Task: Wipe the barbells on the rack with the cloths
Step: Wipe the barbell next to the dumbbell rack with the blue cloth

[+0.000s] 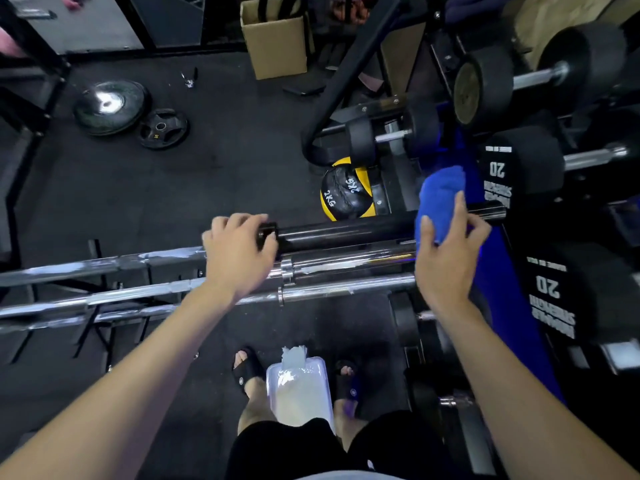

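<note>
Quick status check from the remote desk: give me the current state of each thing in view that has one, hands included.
Left hand: gripping the black barbell at its collar.
Right hand: holding the blue cloth.
Blue cloth: bunched, wrapped over the black barbell's sleeve.
Black barbell: lying horizontal on the rack.
Chrome barbells: racked, untouched.
Wipes pack: open, wipe sticking out.

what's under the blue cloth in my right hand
The blue cloth drapes over the black barbell sleeve, held by the right hand. The stretch of sleeve beneath is covered.

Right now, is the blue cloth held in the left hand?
No, the blue cloth is gripped by the right hand on the black barbell, while the left hand holds that bar bare.
</note>
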